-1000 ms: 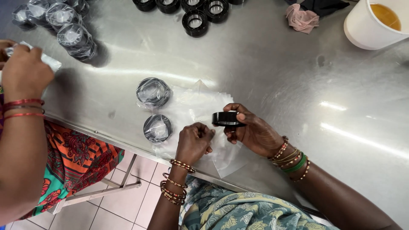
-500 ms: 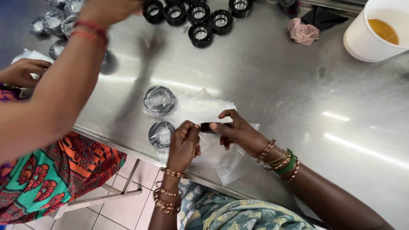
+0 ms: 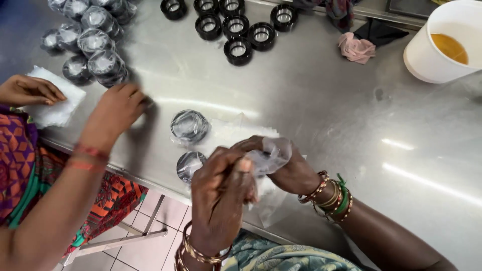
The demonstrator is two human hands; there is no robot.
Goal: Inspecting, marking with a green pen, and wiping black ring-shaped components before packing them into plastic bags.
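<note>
Two hands meet at the near edge of a steel table (image 3: pixel 321 105); the left hand (image 3: pixel 221 193) and right hand (image 3: pixel 286 168) are both closed on a clear plastic bag (image 3: pixel 271 153), fingers pinching and bunching the film between them; whether anything sits inside the bag cannot be told, since the fingers and the crumpled film hide it. The bag is raised just above a loose sheet of plastic (image 3: pixel 236 133) lying on the table; two wrapped caps lie just beside the hands, one (image 3: pixel 190 126) further in on the table, one (image 3: pixel 190 164) close to the left hand at the table's edge. Seven bare black caps (image 3: pixel 238 50) stand clustered at the far side; a heap of wrapped caps (image 3: pixel 95 42) fills the far left corner. A white bucket (image 3: pixel 427 60) with amber liquid stands at the far right, a pink cloth (image 3: pixel 355 47) near it. A co-worker sits to the left; one of their hands (image 3: pixel 118 108) rests flat on the table, the other (image 3: pixel 27 90) lies on a white tissue (image 3: pixel 60 108).
</note>
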